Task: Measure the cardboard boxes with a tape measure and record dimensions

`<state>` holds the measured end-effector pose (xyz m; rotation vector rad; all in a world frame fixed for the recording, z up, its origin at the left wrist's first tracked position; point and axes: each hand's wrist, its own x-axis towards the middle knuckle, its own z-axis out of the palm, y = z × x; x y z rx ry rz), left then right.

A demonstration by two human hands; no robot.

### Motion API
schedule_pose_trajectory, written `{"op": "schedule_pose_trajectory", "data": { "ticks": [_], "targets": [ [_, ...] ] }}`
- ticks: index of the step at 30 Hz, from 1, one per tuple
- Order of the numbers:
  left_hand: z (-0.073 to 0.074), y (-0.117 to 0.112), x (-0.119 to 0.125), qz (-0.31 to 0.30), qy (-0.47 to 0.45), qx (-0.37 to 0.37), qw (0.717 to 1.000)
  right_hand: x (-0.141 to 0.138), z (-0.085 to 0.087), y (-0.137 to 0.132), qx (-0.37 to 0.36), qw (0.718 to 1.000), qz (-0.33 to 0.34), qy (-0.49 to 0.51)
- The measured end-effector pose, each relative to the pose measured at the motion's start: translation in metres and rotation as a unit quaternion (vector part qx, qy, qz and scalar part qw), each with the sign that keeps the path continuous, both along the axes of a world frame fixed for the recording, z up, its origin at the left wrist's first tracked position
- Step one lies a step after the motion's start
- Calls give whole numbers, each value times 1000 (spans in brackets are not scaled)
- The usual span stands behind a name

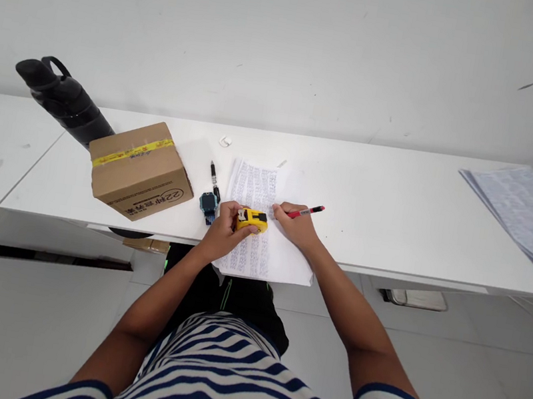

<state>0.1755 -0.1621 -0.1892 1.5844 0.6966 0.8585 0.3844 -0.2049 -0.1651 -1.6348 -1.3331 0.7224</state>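
Gripping the yellow tape measure [256, 226] over the paper's [290, 267] written columns, left hand [223, 234] is nearer it, right hand [299, 230] at paper's right side pinching the red pen [303, 213], long axis slanting rightward.

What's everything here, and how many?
bottle: one, black, left
box: one, brown, left
scrap: one, white, back
black pen: one, black, near box
gadget: one, dark blue, beside black pen
written paper: sheets uncountable, white, centre
tape measure: one, yellow, left fingers
red pen: one, red, right fingers
paper pile: one, white, right
desk: at least one, white, middle
wall: one, white, back
shirt: one, blue striped, bottom
trousers: one pair, black, lap
left hand: one, bare, centre
right hand: one, bare, centre
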Motion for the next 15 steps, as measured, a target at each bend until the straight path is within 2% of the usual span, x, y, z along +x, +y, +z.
{"op": "schedule_pose_trajectory", "data": {
  "ticks": [4,9,12,15],
  "targets": [
    [3,0,1,12,9,-17,1000,0,-1,-1,9,1000,4,-1],
    [5,-1,2,21,12,-25,999,-1,0,-2,14,1000,-26,-7],
    [4,-1,1,12,10,-14,1000,-1,1,-1,-1,1000,-4,-4],
    [3,0,0,0,7,-1,1000,-1,1,-1,6,1000,-10,-10]
  ]
}}
